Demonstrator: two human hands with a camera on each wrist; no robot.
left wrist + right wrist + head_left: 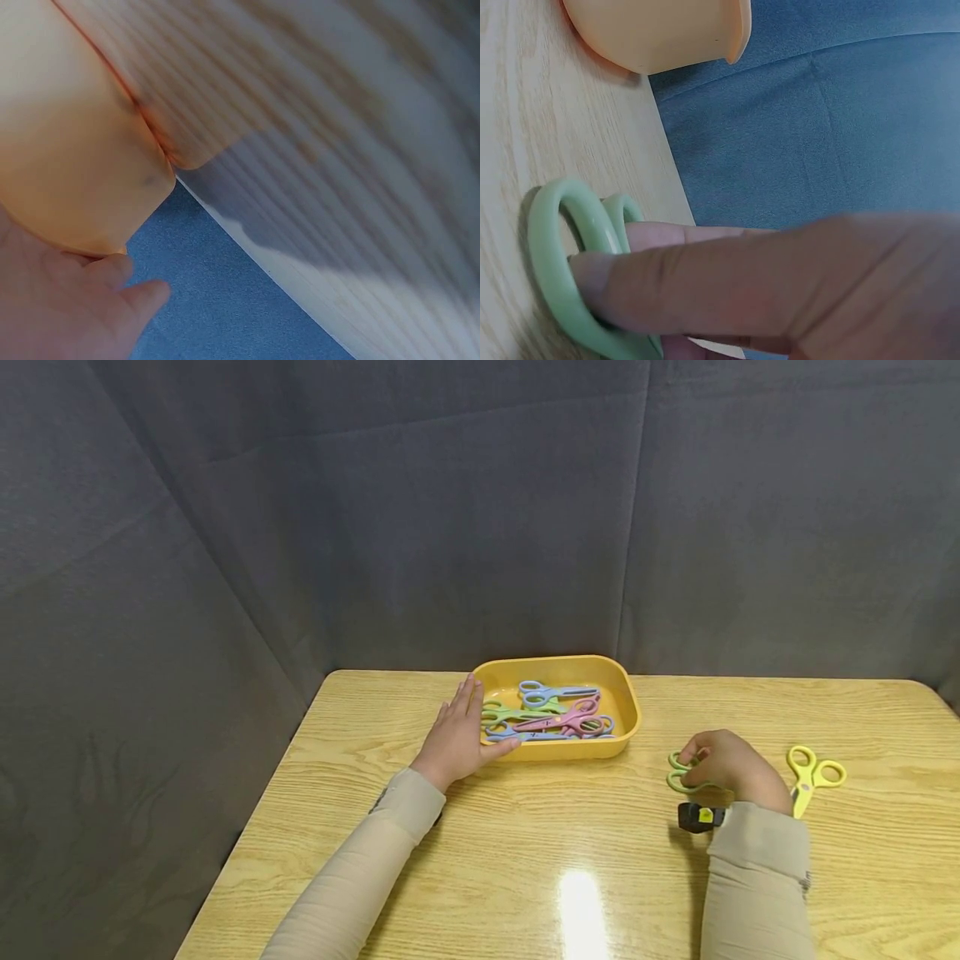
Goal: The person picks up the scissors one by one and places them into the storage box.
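Note:
My left hand (454,739) lies against the left end of a yellow plastic tray (634,727), fingers straight along its rim and thumb at the front edge. The left wrist view shows those fingertips at the rim, beside the tray's outer wall (82,165). Inside the tray are several pairs of scissors, blue (537,697), green (517,716) and pink (573,720). To the right of the tray, my right hand (731,766) pinches green scissors by their handle loops (546,251), close over the table. Their blades are mostly hidden by the hand.
Yellow scissors (804,777) lie on the wooden table (495,860) just right of my right wrist, handles pointing away. A grey cloth (480,527) hangs behind the table's back edge, near the tray. More cloth (135,760) hangs along the left side.

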